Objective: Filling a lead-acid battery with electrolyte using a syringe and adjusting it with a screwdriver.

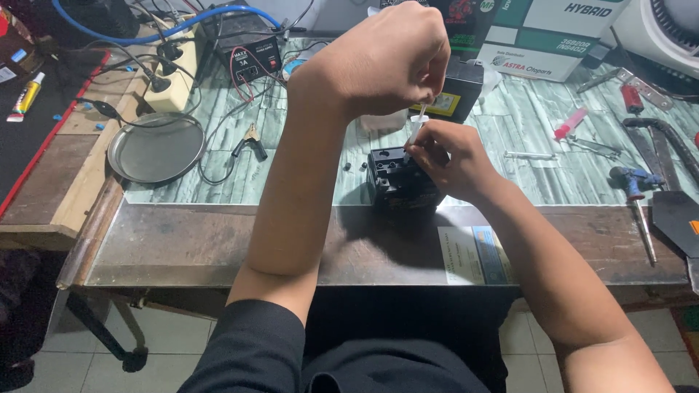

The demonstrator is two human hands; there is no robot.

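Note:
A small black battery (399, 183) stands on the workbench (218, 240) near its front edge. My right hand (451, 156) rests at the battery's top right and pinches the lower barrel of a thin white syringe (416, 131), whose tip points into the battery's top. My left hand (378, 58) is raised above it, fingers closed on the syringe's upper end. Small dark caps (352, 167) lie just left of the battery.
A round metal tray (156, 149) and pliers (251, 140) lie at the left, with a black power supply (247, 54) and cables behind. Boxes (539, 36) stand at the back. A pink syringe (569, 124), screwdriver (637, 196) and other tools lie right.

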